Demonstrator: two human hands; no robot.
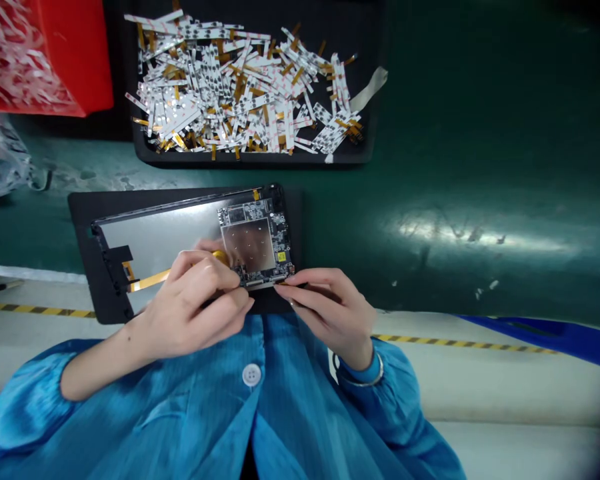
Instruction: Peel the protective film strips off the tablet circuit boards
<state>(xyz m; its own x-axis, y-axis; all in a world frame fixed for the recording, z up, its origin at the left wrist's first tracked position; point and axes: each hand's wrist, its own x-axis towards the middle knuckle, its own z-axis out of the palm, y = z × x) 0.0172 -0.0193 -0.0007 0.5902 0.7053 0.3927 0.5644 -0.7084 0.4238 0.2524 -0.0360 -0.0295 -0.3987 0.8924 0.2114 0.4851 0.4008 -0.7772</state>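
An opened tablet [155, 230] lies on a black mat [87, 213], its metal inner face and circuit board [280, 230] exposed. Along the board's near edge runs a thin pale flex strip [264, 285]. My right hand [337, 307] pinches this strip's right end at the board's near right corner, where a bit of orange shows by the fingertips. My left hand [200, 300] is closed over the board's near left corner, and its fingertips hide what they hold there. An orange ribbon cable [153, 280] passes beneath the left hand.
Beyond the tablet stands a black tray [255, 159] heaped with white and orange flex strips [220, 87]. A red bin [87, 60] of pale scraps is at the far left, with a clear plastic bag [0, 160] below it. The green tabletop [455, 167] extends right.
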